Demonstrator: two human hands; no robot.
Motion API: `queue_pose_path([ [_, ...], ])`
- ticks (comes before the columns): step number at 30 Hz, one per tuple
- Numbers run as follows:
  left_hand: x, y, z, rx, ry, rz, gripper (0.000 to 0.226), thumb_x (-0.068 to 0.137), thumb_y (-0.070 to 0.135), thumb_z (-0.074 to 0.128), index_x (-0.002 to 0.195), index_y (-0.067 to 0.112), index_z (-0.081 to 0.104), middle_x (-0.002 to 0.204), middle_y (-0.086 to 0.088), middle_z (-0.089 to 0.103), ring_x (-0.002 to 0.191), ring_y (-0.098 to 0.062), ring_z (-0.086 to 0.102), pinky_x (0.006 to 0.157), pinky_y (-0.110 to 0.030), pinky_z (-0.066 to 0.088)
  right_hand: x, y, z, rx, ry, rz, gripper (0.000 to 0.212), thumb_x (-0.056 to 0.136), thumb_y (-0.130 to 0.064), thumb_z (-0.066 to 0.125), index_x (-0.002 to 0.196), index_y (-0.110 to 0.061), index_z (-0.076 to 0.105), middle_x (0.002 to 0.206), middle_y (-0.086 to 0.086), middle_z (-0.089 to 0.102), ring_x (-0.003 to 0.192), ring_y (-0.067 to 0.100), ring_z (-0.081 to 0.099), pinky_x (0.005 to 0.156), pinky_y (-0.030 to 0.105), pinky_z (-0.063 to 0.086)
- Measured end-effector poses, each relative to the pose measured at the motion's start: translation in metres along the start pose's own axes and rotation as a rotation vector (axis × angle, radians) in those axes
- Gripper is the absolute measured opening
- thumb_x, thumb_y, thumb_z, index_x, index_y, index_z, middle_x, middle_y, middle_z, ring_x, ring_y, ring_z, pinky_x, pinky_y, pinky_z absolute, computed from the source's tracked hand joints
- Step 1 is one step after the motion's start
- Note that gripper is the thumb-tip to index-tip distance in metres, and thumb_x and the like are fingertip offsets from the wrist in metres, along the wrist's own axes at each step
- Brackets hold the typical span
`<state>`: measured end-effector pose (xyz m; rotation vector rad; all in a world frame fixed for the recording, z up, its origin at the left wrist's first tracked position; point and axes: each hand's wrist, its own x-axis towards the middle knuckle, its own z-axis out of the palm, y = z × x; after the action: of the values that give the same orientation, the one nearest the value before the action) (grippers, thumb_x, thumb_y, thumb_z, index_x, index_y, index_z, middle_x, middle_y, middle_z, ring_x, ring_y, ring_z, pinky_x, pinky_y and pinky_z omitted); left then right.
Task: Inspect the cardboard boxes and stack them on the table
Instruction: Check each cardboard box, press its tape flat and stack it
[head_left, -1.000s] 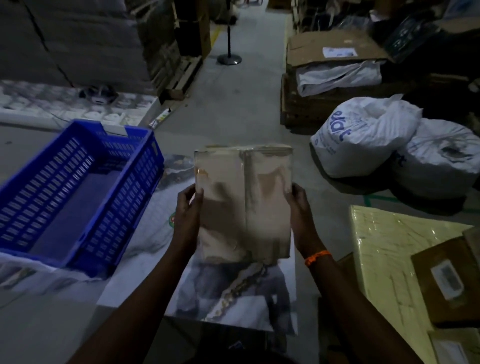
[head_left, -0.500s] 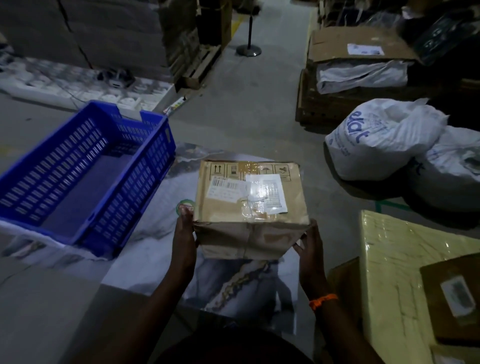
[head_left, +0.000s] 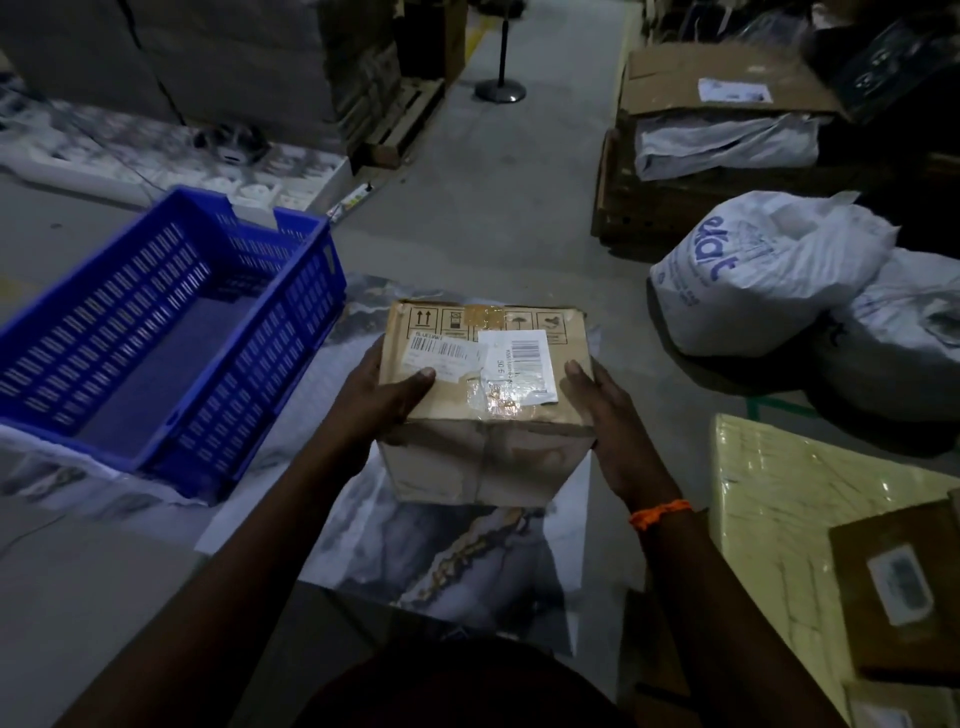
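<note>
Though its front is creased, cardboard box (head_left: 483, 462), barcode labels (head_left: 519, 364)

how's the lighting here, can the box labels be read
Head view: dim, darkest at the edges; the cardboard box is sharp enough to show barcodes, but its small print is unreadable; glare on its clear tape and on the yellow wrapped slab.

Both forearms reach forward, left grip (head_left: 382, 397) and right grip (head_left: 610, 423) clasping opposite sides of the cardboard box (head_left: 483, 462), each thumb lying flat on its top face.
</note>
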<state>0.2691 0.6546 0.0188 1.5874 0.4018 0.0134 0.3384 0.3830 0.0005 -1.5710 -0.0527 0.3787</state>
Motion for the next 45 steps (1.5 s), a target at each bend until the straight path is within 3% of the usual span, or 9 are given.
queue_pose_path([
  [7,-0.006,0.012,0.001,0.023,0.055,0.217,0.073,0.079,0.029,0.083,0.13,0.063,0.043,0.126,0.033,0.061,0.121,0.002,0.059,0.092,-0.031,0.056,0.007,-0.017,-0.009,-0.057,0.044,-0.148,0.062,0.092,-0.031,0.069,0.15,-0.033,0.049,0.141,-0.006,0.064,0.13,0.018,0.062,0.104,0.048,0.055],
  [11,-0.014,-0.014,-0.005,-0.097,0.084,0.161,0.064,0.083,0.039,0.075,0.139,0.041,0.046,0.14,0.025,0.055,0.13,0.001,0.053,0.105,-0.034,0.046,0.007,-0.005,-0.013,-0.056,0.037,-0.155,0.061,0.094,0.002,0.064,0.145,-0.03,0.051,0.137,-0.001,0.067,0.128,0.017,0.063,0.104,0.048,0.054],
  [17,-0.057,-0.066,-0.001,-0.215,0.137,-0.053,0.059,0.089,0.068,0.058,0.136,0.031,0.053,0.131,0.015,0.065,0.126,-0.008,0.06,0.094,-0.035,0.055,-0.035,0.053,-0.017,0.072,0.13,0.087,0.02,0.106,-0.039,0.052,0.116,-0.042,0.069,0.126,-0.003,0.073,0.125,0.021,0.065,0.099,0.046,0.055],
  [20,-0.075,-0.09,0.003,-0.181,0.156,-0.126,0.043,0.104,0.051,0.047,0.141,0.031,0.051,0.137,0.012,0.061,0.127,-0.01,0.058,0.097,-0.038,0.053,-0.057,0.077,-0.021,-0.001,0.126,0.151,0.036,0.089,-0.072,0.058,0.106,-0.044,0.071,0.122,-0.006,0.074,0.119,0.014,0.068,0.087,0.033,0.058],
  [24,-0.083,-0.107,0.013,-0.077,0.197,-0.19,0.051,0.093,0.051,0.06,0.137,0.028,0.053,0.121,0.009,0.061,0.111,-0.009,0.062,0.08,-0.029,0.055,-0.063,0.102,-0.026,-0.149,0.096,0.189,0.017,0.112,-0.029,0.046,0.113,-0.03,0.063,0.109,-0.011,0.072,0.11,0.011,0.069,0.071,0.02,0.058],
  [28,-0.084,-0.135,0.007,0.062,0.235,-0.176,0.038,0.095,0.029,0.072,0.131,0.025,0.058,0.112,0.007,0.064,0.108,-0.018,0.065,0.08,-0.032,0.058,-0.058,0.108,-0.022,-0.27,0.061,0.229,0.034,0.095,-0.066,0.054,0.117,-0.042,0.063,0.117,-0.008,0.07,0.108,0.013,0.069,0.084,0.039,0.062],
  [34,-0.063,-0.132,-0.001,0.111,0.182,-0.22,0.063,0.079,0.047,0.075,0.133,0.02,0.059,0.12,0.003,0.066,0.111,-0.02,0.066,0.09,-0.043,0.059,-0.028,0.107,-0.022,-0.363,0.038,0.213,0.048,0.092,-0.05,0.073,0.133,-0.028,0.061,0.12,0.0,0.07,0.106,0.017,0.069,0.088,0.04,0.061],
  [42,-0.02,-0.111,0.006,0.042,0.103,-0.192,0.057,0.092,0.022,0.075,0.145,0.025,0.054,0.135,0.002,0.065,0.121,-0.02,0.063,0.102,-0.046,0.054,0.008,0.096,0.001,-0.206,0.005,0.159,0.043,0.095,-0.028,0.073,0.137,-0.03,0.063,0.116,-0.006,0.076,0.108,0.019,0.073,0.095,0.045,0.06],
  [45,-0.023,-0.109,0.007,0.036,0.109,-0.186,0.057,0.088,0.024,0.075,0.142,0.03,0.057,0.131,0.004,0.068,0.117,-0.019,0.065,0.102,-0.049,0.055,0.006,0.092,0.006,-0.191,0.012,0.143,0.052,0.085,-0.044,0.075,0.135,-0.034,0.063,0.117,-0.006,0.076,0.108,0.019,0.073,0.097,0.051,0.059],
])
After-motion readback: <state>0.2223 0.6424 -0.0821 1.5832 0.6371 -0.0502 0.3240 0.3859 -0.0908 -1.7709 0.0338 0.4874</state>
